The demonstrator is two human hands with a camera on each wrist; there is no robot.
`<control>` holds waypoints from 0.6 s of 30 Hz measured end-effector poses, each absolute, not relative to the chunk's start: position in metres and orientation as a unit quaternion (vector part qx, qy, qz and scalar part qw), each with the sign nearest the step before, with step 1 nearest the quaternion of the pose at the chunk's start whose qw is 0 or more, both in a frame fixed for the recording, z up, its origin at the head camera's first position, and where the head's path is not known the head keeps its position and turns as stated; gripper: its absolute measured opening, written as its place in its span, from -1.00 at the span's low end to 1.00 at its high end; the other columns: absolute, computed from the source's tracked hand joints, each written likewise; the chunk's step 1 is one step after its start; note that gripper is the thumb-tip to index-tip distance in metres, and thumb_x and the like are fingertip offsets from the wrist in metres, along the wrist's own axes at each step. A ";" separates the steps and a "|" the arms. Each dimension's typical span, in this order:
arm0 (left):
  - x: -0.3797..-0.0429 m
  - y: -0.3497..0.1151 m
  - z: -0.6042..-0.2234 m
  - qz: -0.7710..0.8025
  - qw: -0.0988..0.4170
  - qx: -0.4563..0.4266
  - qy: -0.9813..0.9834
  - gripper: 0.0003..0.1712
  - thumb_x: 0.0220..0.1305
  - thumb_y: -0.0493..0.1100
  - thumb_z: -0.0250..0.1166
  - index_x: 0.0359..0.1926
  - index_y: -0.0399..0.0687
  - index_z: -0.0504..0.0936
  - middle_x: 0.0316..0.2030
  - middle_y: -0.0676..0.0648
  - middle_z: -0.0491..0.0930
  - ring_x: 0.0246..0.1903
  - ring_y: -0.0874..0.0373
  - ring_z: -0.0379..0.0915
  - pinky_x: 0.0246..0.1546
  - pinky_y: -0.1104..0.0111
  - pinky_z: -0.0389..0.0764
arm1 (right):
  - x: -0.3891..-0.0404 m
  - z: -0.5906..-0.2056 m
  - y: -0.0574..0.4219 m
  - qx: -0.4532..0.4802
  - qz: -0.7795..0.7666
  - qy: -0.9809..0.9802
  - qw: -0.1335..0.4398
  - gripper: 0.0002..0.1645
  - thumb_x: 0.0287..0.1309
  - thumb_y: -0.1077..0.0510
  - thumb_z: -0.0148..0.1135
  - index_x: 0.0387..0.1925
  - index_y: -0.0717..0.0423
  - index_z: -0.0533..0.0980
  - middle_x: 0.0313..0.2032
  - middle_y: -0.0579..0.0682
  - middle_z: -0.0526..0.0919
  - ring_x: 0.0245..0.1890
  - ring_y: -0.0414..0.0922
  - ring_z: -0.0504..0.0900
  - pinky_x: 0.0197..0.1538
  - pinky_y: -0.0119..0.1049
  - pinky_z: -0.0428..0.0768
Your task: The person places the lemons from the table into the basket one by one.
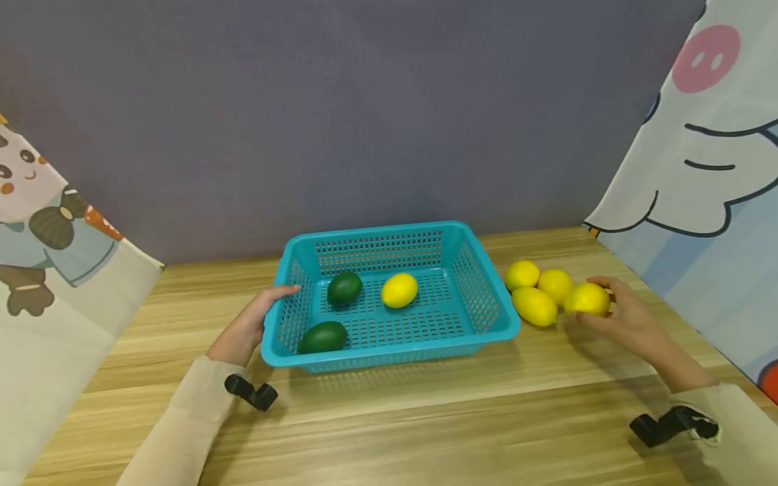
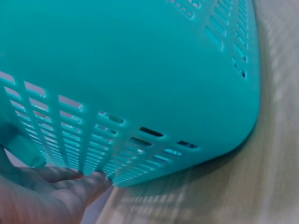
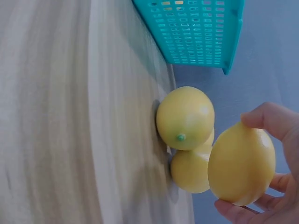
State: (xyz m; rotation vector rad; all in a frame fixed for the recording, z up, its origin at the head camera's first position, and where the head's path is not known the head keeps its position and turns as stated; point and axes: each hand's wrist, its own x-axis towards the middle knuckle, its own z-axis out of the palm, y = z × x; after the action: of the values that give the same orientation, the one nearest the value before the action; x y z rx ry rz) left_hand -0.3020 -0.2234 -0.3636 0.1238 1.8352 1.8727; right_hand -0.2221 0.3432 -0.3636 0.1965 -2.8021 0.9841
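Note:
A turquoise plastic basket point(image 1: 389, 358) stands on the wooden table; inside lie one lemon point(image 1: 399, 291) and two dark green fruits, one toward the back point(image 1: 344, 289) and one in the front left corner point(image 1: 323, 337). My left hand point(image 1: 249, 324) grips the basket's left rim, thumb over the top and fingers against the outer wall point(image 2: 70, 191). Over on the right, my right hand point(image 1: 629, 317) holds a lemon point(image 3: 241, 164) between thumb and fingers, raised off the table in the right wrist view. Beside it several more lemons point(image 1: 535, 306) sit close together near the basket's right side.
A grey partition point(image 1: 377, 121) rises behind the table point(image 1: 425, 432). Printed cloths with cartoon figures hang at the left point(image 1: 55, 270) and right point(image 1: 687, 182). Black wrist mounts sit on both sleeves.

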 end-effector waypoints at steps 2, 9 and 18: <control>-0.302 -0.223 -0.364 0.690 0.255 0.046 0.675 -0.24 0.38 -0.07 -0.14 0.42 -0.30 -0.22 -0.07 -0.11 0.46 -0.14 0.08 0.53 -0.08 0.17 0.57 | -0.222 -0.361 0.343 0.064 0.328 -0.939 0.085 -0.14 0.09 0.17 0.31 0.23 0.54 0.08 0.11 0.56 0.17 -0.01 0.46 0.28 -0.37 -0.59 0.41; -0.303 -0.222 -0.364 0.691 0.254 0.045 0.676 -0.25 0.38 -0.07 -0.13 0.42 -0.31 -0.21 -0.07 -0.12 0.46 -0.14 0.07 0.53 -0.09 0.18 0.57 | -0.224 -0.353 0.339 0.074 0.325 -0.938 0.094 -0.15 0.07 0.19 0.32 0.23 0.54 0.10 0.12 0.56 0.17 0.00 0.47 0.26 -0.39 -0.54 0.42; -0.303 -0.224 -0.364 0.690 0.252 0.042 0.678 -0.25 0.37 -0.08 -0.13 0.42 -0.32 -0.21 -0.08 -0.11 0.46 -0.15 0.08 0.54 -0.09 0.18 0.57 | -0.229 -0.341 0.326 0.087 0.334 -0.934 0.096 -0.14 0.10 0.18 0.30 0.26 0.52 0.08 0.13 0.52 0.18 0.01 0.43 0.31 -0.34 -0.65 0.39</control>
State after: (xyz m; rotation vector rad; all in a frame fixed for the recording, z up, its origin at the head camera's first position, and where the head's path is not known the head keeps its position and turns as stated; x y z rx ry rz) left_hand -0.3028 -0.2238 -0.3638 0.1150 1.8431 1.8766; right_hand -0.2290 0.3262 -0.3414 0.2585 -2.7656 0.9901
